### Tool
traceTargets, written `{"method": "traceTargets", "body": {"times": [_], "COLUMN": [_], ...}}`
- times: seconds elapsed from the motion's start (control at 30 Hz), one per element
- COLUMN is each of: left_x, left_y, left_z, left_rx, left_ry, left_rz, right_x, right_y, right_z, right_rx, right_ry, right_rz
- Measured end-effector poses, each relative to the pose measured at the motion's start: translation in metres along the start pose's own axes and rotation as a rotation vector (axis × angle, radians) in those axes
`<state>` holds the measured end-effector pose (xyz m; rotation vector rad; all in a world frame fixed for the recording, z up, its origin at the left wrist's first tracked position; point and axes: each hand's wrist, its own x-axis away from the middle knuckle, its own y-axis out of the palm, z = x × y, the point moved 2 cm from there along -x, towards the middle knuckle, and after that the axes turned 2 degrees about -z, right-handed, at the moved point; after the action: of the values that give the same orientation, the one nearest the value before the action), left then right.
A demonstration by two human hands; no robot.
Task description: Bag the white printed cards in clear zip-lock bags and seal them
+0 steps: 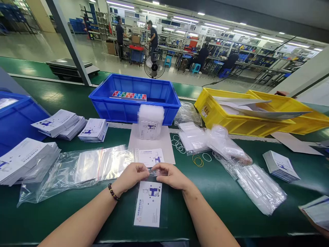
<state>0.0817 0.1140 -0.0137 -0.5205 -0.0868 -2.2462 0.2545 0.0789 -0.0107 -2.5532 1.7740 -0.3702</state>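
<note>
A clear zip bag point(150, 202) with a white printed leaflet inside lies on the green bench in front of me. My left hand point(132, 176) and my right hand point(171, 175) both pinch the bag's top edge, fingers pressed together, thumbs nearly meeting. A beaded bracelet sits on my left wrist. Just beyond my fingers lies another white leaflet point(151, 157) on a sheet of white paper point(151, 142).
Empty zip bags point(77, 169) spread at the left, leaflet stacks point(61, 124) behind them. A blue bin point(133, 97) stands behind, yellow bins point(231, 113) to the right. More bag bundles point(259, 188), rubber bands point(197, 160) and a leaflet stack point(280, 166) lie right. People work at far benches.
</note>
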Motion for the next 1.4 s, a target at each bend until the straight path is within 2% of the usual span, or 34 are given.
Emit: {"method": "traceTargets", "body": {"times": [0.1, 0.3, 0.4, 0.6, 0.77, 0.8, 0.87, 0.93, 0.97, 1.03, 1.1, 1.27, 1.4], "left_x": [0.002, 0.002, 0.002, 0.003, 0.006, 0.007, 0.007, 0.006, 0.005, 0.004, 0.001, -0.001, 0.004], "left_y": [0.0, 0.002, 0.003, 0.01, 0.003, -0.001, -0.015, -0.03, -0.036, -0.044, -0.048, -0.05, -0.049], "left_z": [0.003, 0.002, 0.001, 0.0, 0.007, 0.009, 0.013, 0.013, 0.012, 0.007, 0.003, -0.001, 0.008], "left_rx": [-0.053, -0.084, -0.098, -0.211, -0.321, -0.372, -0.524, -0.717, -0.812, -0.946, -1.001, -0.999, -0.96], "left_ry": [0.027, 0.039, 0.046, 0.044, 0.106, 0.139, 0.15, 0.043, -0.04, -0.175, -0.221, -0.2, -0.141], "left_rz": [0.04, 0.012, -0.02, -0.035, -0.071, -0.031, 0.149, 0.348, 0.392, 0.375, 0.328, 0.319, 0.338], "right_x": [0.0, 0.0, -0.001, -0.002, -0.002, -0.002, -0.003, -0.004, -0.004, -0.006, -0.007, -0.009, -0.01], "right_y": [0.002, 0.005, 0.008, 0.017, 0.021, 0.021, 0.021, 0.019, 0.017, 0.012, 0.009, 0.009, 0.013], "right_z": [0.0, -0.004, -0.006, -0.002, -0.003, -0.004, -0.004, -0.003, -0.002, 0.001, 0.005, 0.007, 0.005], "right_rx": [-0.055, 0.114, 0.159, 0.148, 0.271, 0.317, 0.394, 0.429, 0.432, 0.43, 0.438, 0.439, 0.417], "right_ry": [0.058, 0.049, 0.032, 0.09, 0.023, -0.002, -0.066, -0.128, -0.148, -0.163, -0.162, -0.19, -0.236], "right_rz": [0.042, 0.095, 0.078, 0.013, 0.034, 0.04, 0.069, 0.14, 0.186, 0.27, 0.316, 0.358, 0.4]}}
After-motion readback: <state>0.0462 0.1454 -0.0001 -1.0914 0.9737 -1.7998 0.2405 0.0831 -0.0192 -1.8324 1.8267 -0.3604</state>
